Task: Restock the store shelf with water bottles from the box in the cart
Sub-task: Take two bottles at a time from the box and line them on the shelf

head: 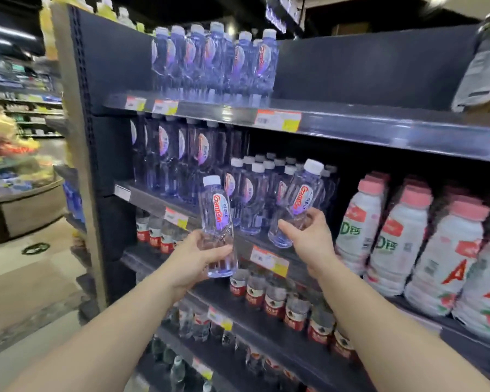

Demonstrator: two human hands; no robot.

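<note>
My left hand [197,257] grips the lower part of a clear water bottle [217,219] with a white cap and a red-and-purple label, held upright in front of the shelf. My right hand [309,236] holds a second such bottle [300,199] by its base, tilted with its cap toward the upper right. That bottle is at the front of a group of matching small bottles [255,190] on the middle shelf [150,198]. The box and the cart are out of view.
Taller matching bottles [170,154] stand to the left on the same shelf, more [215,58] on the shelf above. White milk-drink bottles with pink caps [408,236] fill the right side. Red-labelled water bottles [269,295] line the shelf below. An aisle floor [26,292] lies left.
</note>
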